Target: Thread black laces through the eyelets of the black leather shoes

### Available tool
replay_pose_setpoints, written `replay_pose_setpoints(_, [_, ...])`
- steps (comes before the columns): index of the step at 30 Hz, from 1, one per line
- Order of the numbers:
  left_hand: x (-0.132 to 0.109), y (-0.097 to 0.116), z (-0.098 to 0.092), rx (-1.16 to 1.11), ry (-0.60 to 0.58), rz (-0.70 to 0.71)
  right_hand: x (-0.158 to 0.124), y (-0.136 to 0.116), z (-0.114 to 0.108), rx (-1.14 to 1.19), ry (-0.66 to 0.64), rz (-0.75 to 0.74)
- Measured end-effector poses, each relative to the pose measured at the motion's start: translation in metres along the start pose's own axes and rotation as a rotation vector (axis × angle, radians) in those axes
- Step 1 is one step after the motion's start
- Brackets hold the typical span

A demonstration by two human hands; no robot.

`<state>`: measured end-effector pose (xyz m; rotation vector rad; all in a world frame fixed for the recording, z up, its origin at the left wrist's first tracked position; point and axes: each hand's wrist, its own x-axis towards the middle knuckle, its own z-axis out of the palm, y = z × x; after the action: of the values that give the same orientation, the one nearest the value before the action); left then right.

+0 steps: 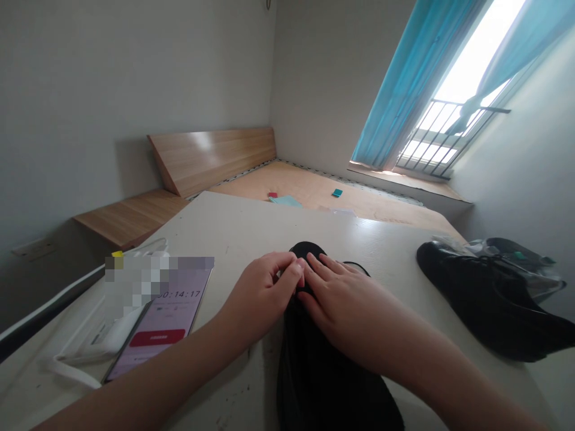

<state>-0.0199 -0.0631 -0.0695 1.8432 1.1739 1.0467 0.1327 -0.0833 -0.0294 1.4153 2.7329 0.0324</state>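
Black cloth (323,371) on table (233,233); left hand (265,287) pinches its far end, right hand (344,302) lies flat on it, fingers released (phone (162,323) beside left arm).

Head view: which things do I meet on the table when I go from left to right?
White cable → phone → left hand → right hand → black bundle. The black cloth under both hands is left out.

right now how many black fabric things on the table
2: one black fabric piece under left hand and right hand, another black fabric bundle far right. Others may be hidden.
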Motion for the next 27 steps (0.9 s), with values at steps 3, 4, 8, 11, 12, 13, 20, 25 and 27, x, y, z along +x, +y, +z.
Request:
replay_pose_setpoints(3, [0.0,0.001,0.0,0.01,-0.003,0.022,0.002,-0.013,0.008,-0.052,0.027,0.079])
replay_pose_setpoints(4, [0.0,0.001,0.0,0.021,-0.002,0.033,0.001,-0.014,0.008,-0.055,0.02,0.052])
replay_pose_setpoints(8, [0.0,0.003,-0.001,0.06,0.002,0.066,-0.008,0.003,-0.008,0.138,-0.015,-0.189])
replay_pose_setpoints(11, [-0.002,0.004,-0.002,0.083,-0.017,0.093,-0.012,0.027,-0.026,0.452,0.074,0.014])
replay_pose_setpoints(12, [-0.002,0.004,-0.001,0.109,-0.027,0.11,-0.011,0.035,-0.032,0.548,0.095,0.09])
replay_pose_setpoints(13, [-0.003,0.005,-0.001,0.148,-0.035,0.133,-0.009,0.042,-0.036,0.628,0.098,0.133])
replay_pose_setpoints(20, [-0.005,0.007,0.001,0.452,-0.155,0.318,0.003,0.082,-0.026,0.191,-0.088,0.492])
replay_pose_setpoints(25, [-0.006,0.008,-0.002,0.489,-0.201,0.308,0.006,0.089,0.001,-0.032,-0.335,0.613])
replay_pose_setpoints(27, [-0.006,0.01,-0.002,0.491,-0.203,0.3,0.003,0.086,0.011,-0.06,-0.378,0.633])
